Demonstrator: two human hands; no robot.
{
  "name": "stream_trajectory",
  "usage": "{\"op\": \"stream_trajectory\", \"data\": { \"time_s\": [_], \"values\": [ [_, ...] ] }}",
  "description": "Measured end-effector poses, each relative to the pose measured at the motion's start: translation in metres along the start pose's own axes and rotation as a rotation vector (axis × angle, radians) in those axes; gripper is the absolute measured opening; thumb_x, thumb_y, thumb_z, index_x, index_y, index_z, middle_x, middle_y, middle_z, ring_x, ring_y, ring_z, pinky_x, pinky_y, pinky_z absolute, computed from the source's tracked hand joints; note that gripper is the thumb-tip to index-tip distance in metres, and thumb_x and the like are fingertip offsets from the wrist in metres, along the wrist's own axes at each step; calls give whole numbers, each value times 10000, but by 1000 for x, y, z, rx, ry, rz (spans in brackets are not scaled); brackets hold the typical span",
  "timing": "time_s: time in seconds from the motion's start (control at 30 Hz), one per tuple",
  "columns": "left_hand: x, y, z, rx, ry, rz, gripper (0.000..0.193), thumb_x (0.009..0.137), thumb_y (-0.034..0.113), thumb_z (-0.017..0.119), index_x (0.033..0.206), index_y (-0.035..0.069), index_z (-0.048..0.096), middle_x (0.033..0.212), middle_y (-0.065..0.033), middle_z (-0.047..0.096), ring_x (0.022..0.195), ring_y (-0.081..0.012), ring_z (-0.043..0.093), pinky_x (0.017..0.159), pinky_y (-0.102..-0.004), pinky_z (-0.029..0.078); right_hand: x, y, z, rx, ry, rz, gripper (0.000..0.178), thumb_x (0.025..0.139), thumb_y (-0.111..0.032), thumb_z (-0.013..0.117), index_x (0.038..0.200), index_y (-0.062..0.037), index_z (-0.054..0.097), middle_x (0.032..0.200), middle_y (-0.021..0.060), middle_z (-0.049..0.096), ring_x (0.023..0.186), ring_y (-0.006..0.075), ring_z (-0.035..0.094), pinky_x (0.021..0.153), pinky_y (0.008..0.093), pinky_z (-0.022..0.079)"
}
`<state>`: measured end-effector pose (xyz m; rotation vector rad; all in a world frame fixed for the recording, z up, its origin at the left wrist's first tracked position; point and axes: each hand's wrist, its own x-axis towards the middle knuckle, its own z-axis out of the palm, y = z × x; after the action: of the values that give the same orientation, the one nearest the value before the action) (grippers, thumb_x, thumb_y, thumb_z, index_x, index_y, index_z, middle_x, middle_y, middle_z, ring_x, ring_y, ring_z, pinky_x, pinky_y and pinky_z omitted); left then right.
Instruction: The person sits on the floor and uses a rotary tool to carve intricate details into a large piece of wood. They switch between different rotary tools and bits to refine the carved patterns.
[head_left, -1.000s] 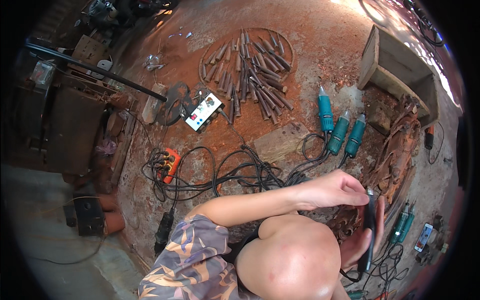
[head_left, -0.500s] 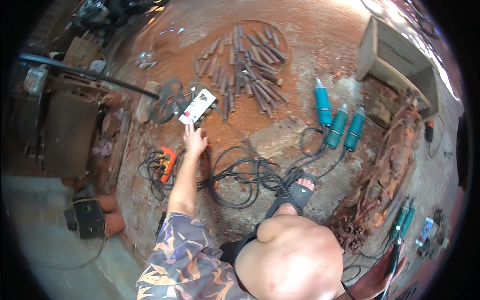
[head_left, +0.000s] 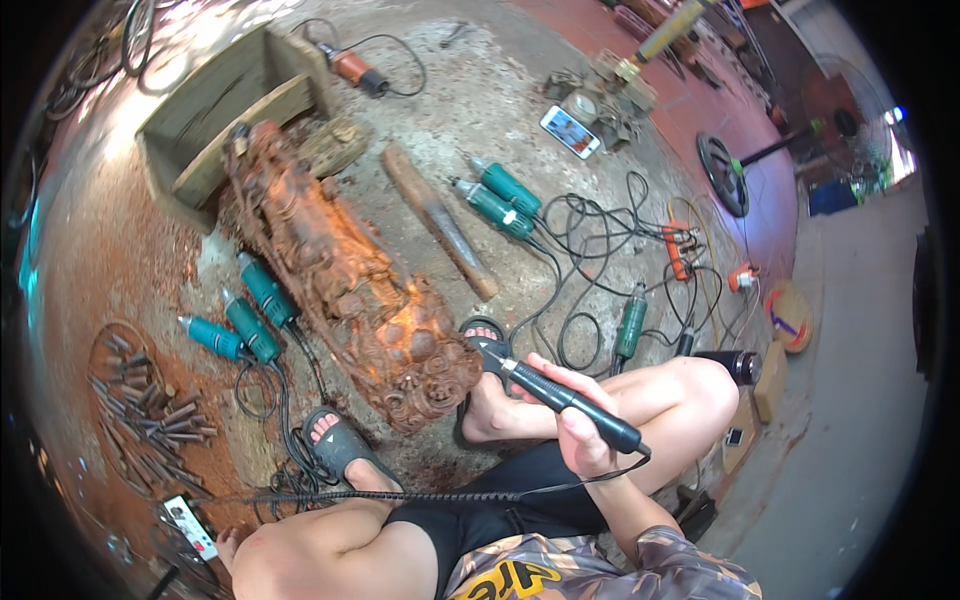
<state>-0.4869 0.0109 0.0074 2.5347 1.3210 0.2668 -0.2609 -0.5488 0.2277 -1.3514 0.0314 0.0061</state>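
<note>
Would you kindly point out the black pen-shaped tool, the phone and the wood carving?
Black pen-shaped tool [head_left: 563, 398], head view: middle of its barrel.
Phone [head_left: 570, 132], head view: its screen.
Wood carving [head_left: 352, 270], head view: its carved middle.

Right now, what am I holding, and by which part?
Your right hand holds the black handpiece around its middle; your left hand is mostly hidden, so I can't tell there.

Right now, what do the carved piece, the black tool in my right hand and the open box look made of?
The carved piece looks like wood, probably unvarnished: reddish-brown, mostly matte relief. The black tool has a smooth dark body, plastic or coated metal, I can't tell which; its silvery nose suggests metal. The open box seems rough, unpainted wood, judging by its weathered boards.
</note>
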Motion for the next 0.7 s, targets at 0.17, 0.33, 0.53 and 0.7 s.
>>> {"op": "stream_trajectory", "data": {
  "time_s": [0.17,0.33,0.53,0.7],
  "values": [
    [-70,201,-47,-380,-116,157,210,953,217,678,1017,18,705,1090,-197,672,966,-267,613,851,-364,492,-8,13,-28,-55,50,-51,552,961,-261,679,1351,113,567,1461,363,529,1187,387,675,1099,475,512],
    [-87,322,-118,-584,-73,270,185,967,198,655,984,17,686,974,-170,686,846,-214,607,759,-303,480,-18,4,-30,212,28,59,468,1035,-120,622,1437,96,523,1460,246,590,1176,265,689,1038,357,545],
    [-84,441,-271,-767,147,230,170,984,176,627,944,14,663,835,-137,702,702,-150,601,647,-230,465,-8,3,-36,1,-78,-96,400,993,-46,632,1374,75,607,1474,257,583,1112,248,715,1002,348,566],
    [-157,444,-147,-891,-1092,39,163,1038,140,645,1114,5,693,1004,-91,727,914,-191,695,843,-335,585,-15,20,-49,196,-27,-9,535,983,-194,657,1408,116,556,1487,333,530,1243,375,655,1076,454,527]
  ]
}}
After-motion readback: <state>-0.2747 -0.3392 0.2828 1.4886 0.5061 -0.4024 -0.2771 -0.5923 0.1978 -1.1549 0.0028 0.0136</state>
